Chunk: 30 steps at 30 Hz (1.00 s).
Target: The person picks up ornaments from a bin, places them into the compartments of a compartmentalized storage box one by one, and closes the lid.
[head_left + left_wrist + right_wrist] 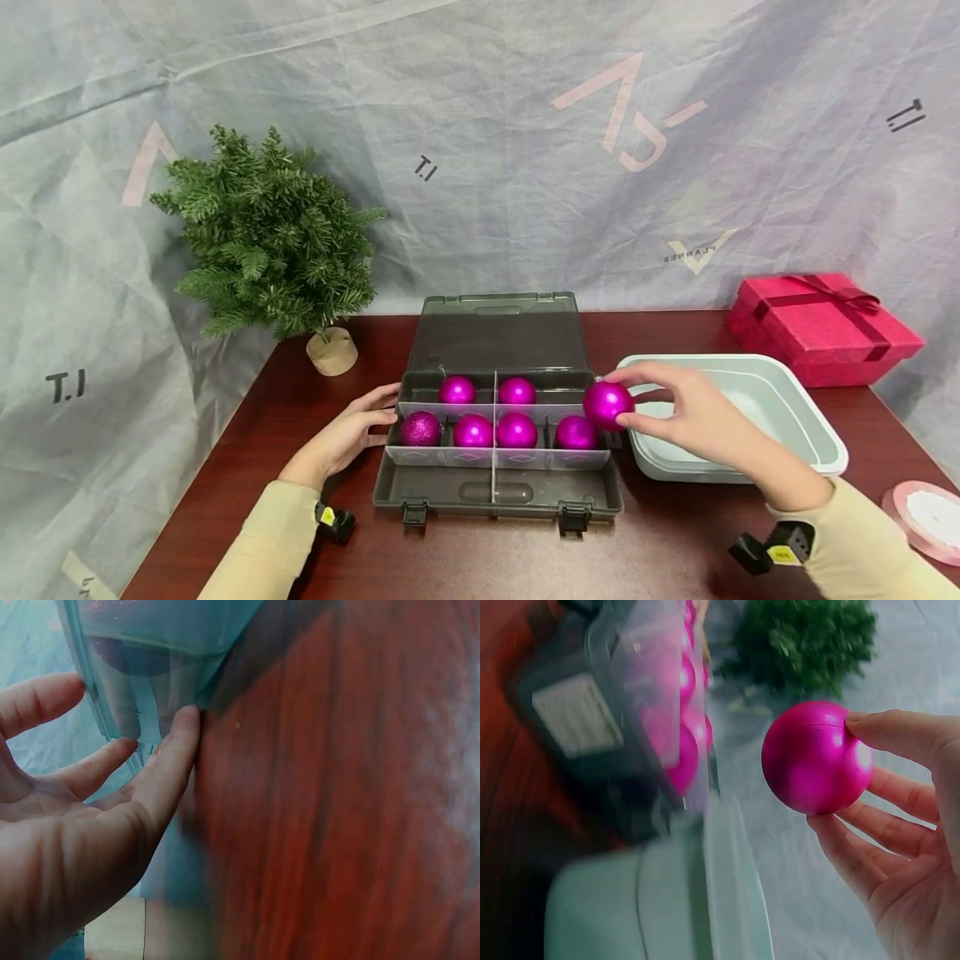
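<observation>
In the head view, my right hand (pixel 693 412) pinches a shiny magenta Christmas ball (pixel 608 405) between thumb and fingers, above the right edge of a grey divided plastic box (pixel 438 481). The right wrist view shows this ball (pixel 810 765) off any surface. The box's lid (pixel 498 340) lies back, raised. Two balls sit in the back row and several in the middle row, including a glittery ball (pixel 421 429) at the left. My left hand (pixel 341 440) rests against the box's left side; in the left wrist view, its fingertips (pixel 186 724) touch the clear wall.
Right of the box stands a pale rectangular basin (pixel 787 400), partly behind my right hand. A red gift box (pixel 825 325) sits at the back right, a pink ribbon roll (pixel 926 521) at the right edge. A small artificial fir tree (pixel 277 242) stands back left.
</observation>
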{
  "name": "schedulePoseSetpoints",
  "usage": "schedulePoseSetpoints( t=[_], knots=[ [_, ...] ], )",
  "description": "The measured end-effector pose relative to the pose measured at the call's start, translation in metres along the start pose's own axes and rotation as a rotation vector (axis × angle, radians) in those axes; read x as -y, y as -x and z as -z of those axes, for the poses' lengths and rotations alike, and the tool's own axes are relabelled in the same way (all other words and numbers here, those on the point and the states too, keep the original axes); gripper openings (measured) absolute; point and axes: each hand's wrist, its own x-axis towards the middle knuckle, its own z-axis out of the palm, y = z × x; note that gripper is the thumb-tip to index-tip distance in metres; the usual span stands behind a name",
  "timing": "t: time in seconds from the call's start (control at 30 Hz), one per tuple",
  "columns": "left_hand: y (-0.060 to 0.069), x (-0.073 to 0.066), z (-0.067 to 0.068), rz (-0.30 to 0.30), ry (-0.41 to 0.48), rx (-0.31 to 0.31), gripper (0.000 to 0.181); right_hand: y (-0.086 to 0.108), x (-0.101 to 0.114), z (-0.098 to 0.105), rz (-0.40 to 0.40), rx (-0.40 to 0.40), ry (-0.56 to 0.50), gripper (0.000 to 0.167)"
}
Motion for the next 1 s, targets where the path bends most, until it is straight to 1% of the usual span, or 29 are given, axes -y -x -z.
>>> schedulePoseSetpoints(
  t=[0.1, 0.27, 0.43, 0.53, 0.63, 0.83, 1.0],
  knots=[
    [0.000, -0.001, -0.001, -0.002, 0.003, 0.000, 0.064, -0.007, 0.008, -0.014, 0.040, 0.036, -0.043, 0.044],
    [0.000, -0.001, -0.002, -0.001, 0.005, 0.000, 0.065, -0.019, 0.019, -0.040, 0.083, 0.124, -0.129, 0.041],
    [-0.002, -0.001, -0.002, 0.002, 0.002, -0.005, 0.064, -0.032, 0.030, -0.063, 0.176, 0.172, -0.118, 0.041],
    [-0.002, -0.001, -0.001, 0.000, 0.002, -0.007, 0.064, -0.039, 0.036, -0.076, 0.223, 0.217, -0.155, 0.041],
    [-0.001, 0.000, 0.000, 0.003, 0.003, -0.008, 0.063, -0.047, 0.043, -0.088, 0.237, 0.282, -0.203, 0.042],
    [0.001, 0.001, 0.001, 0.000, 0.001, -0.006, 0.064, -0.058, 0.049, -0.111, 0.285, 0.365, -0.156, 0.044],
    [0.000, 0.002, 0.000, -0.005, 0.002, -0.002, 0.064, -0.063, 0.051, -0.122, 0.291, 0.410, -0.149, 0.043]
  ],
)
